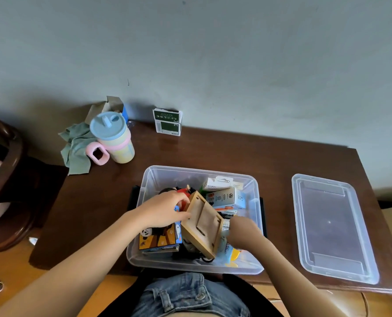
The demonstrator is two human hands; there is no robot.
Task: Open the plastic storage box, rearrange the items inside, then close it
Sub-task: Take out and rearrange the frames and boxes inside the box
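The left hand point(165, 210) grips the upper edge of a tilted wooden frame point(203, 224) inside the open storage box point(149, 179) on the table point(213, 147), the right hand point(240, 232) is behind the frame so its grip cannot be told, and the lid point(332, 227) lies well apart on the right.

Home: sippy cup point(115, 138), wood desk point(213, 152).

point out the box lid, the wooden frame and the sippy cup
box lid point(332, 227), head view, on its flat centre panel
wooden frame point(204, 223), head view, on its back face between the hands
sippy cup point(116, 143), head view, on its pastel side wall
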